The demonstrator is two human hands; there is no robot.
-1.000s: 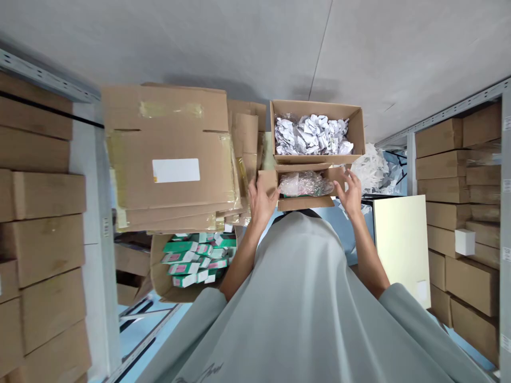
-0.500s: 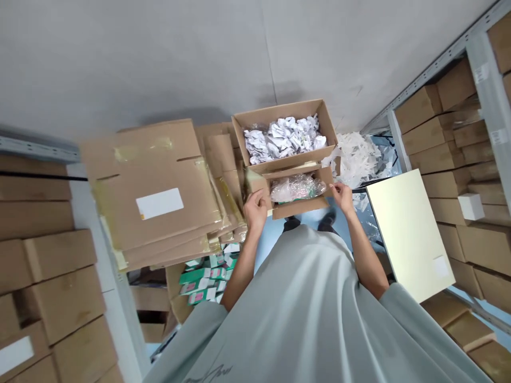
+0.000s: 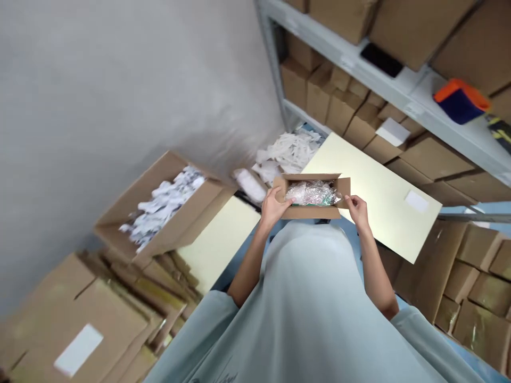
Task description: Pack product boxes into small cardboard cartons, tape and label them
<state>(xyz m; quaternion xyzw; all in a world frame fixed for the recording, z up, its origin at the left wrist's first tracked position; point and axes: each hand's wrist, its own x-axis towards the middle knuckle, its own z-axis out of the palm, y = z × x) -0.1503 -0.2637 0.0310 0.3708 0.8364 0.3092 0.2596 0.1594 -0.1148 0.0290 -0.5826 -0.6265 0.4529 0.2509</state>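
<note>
Cardboard box [image 3: 311,211] sits between my two hands, held out in front of my chest above the floor. My left hand [image 3: 275,205] wraps its near left end, fingers curled round the flap with the thumb over the rim; my right hand [image 3: 356,208] pinches the right end wall between thumb and fingertips. Inside lies crinkled clear wrap [image 3: 312,192] over something green, filling the box to the rim. I judge this a carrying step: the open box is mid-air and needs a level grip so nothing spills. Left of my left hand, well apart, a bigger carton [image 3: 167,213] tilts, full of crumpled white paper [image 3: 165,205]. Beyond my right hand leans a pale board [image 3: 379,197] against shelves [image 3: 403,98] of boxes.
</note>
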